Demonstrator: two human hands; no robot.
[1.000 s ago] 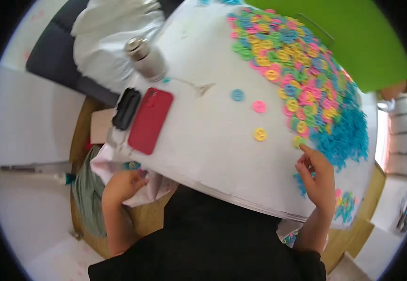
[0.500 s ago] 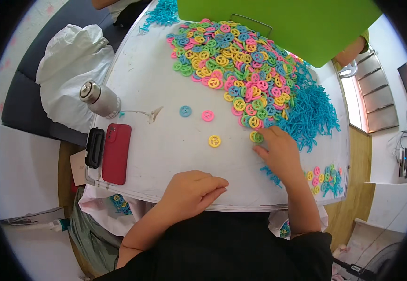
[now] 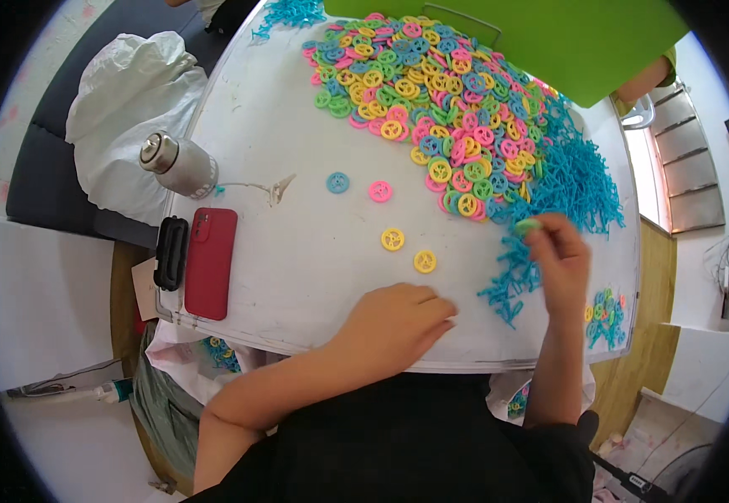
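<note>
My right hand [image 3: 559,258] is closed in a pinch on a green plastic wheel [image 3: 528,226], just above the small blue plastic pieces [image 3: 515,277] at the pile's near side. Lower and to the left, my left hand [image 3: 402,325] hovers over the table's front part with its fingers pressed together. Whatever it may hold is hidden. In front of it lie two yellow wheels, one nearer [image 3: 425,261] and one farther [image 3: 393,239]. A pink wheel [image 3: 380,191] and a blue wheel [image 3: 337,182] rest farther back, all apart from the big heap of coloured wheels [image 3: 431,92].
A large blue heap [image 3: 578,180] adjoins the wheels on the right. A green panel [image 3: 549,42] rises behind them. Along the left edge are a steel bottle [image 3: 184,166], a red phone [image 3: 212,264] and a black case [image 3: 171,253]. More pieces [image 3: 606,318] lie at the right corner.
My right hand has moved right and lifted a green wheel. A second yellow wheel now lies alone on the table. Blue pieces have spread nearer me. My left hand has shifted right.
</note>
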